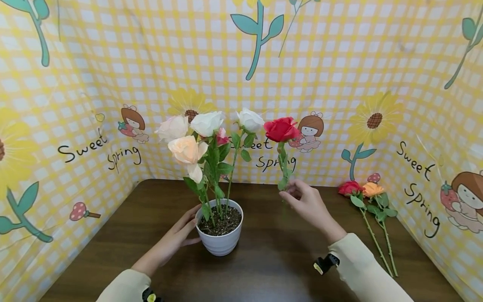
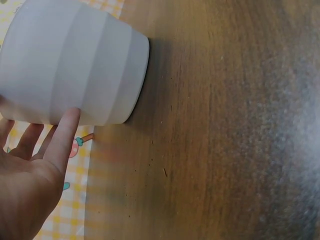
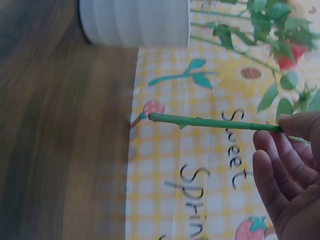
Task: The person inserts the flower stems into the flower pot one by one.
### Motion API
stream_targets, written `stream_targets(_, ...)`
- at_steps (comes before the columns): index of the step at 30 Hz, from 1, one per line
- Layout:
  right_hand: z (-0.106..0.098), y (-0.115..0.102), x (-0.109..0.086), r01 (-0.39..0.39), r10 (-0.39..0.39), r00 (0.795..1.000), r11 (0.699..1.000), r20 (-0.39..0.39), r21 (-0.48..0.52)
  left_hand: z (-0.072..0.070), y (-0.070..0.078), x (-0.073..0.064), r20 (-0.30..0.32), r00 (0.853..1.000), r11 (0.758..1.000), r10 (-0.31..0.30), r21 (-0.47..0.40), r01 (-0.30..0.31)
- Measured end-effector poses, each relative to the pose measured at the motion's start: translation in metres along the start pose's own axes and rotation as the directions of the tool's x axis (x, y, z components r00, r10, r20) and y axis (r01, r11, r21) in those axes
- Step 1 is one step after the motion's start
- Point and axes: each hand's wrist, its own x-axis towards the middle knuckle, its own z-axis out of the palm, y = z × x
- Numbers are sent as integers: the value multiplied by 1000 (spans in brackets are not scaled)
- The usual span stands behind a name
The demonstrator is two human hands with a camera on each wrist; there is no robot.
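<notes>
A white ribbed flowerpot (image 1: 220,244) filled with dark soil (image 1: 222,224) stands on the table. White roses (image 1: 207,123), a peach rose (image 1: 187,149) and a small pink flower (image 1: 222,137) rise from it on green stems. My left hand (image 1: 175,239) touches the pot's left side, its fingers fairly straight in the left wrist view. To the right of the pot, my right hand (image 1: 309,205) pinches an upright red rose (image 1: 281,129) by its stem between thumb and fingers. In the right wrist view, the lower end of the stem (image 3: 200,121) sticks out free, apart from the pot.
Another red rose (image 1: 351,188) and an orange rose (image 1: 373,189) lie at the right side of the brown wooden table (image 1: 271,268). A yellow checked cloth (image 1: 320,54) with printed flowers and figures encloses the back and sides.
</notes>
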Motion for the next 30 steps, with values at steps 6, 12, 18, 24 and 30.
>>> stream_targets(6, 17, -19, 8, 79, -77, 997, 996, -30, 45, 0, 0, 0, 0, 1000, 1000, -10, -10, 10)
stream_targets(12, 35, -34, 16, 141, -137, 990, 979, -36, 145, -1, 3, -1, -2, 1000, 1000, -9, -12, 9)
stream_targets(18, 48, -46, 22, 179, -171, 984, 957, -55, 227, -1, 1, -1, 2, 1000, 1000, -17, -11, 17)
stream_targets(24, 62, -55, 29, 222, -214, 975, 944, -59, 243, -1, 1, -1, 6, 1000, 1000, -12, -8, 12)
stream_targets(30, 76, -60, 36, 240, -232, 971, 941, -60, 240, -1, 2, 0, 5, 1000, 1000, -5, -10, 5)
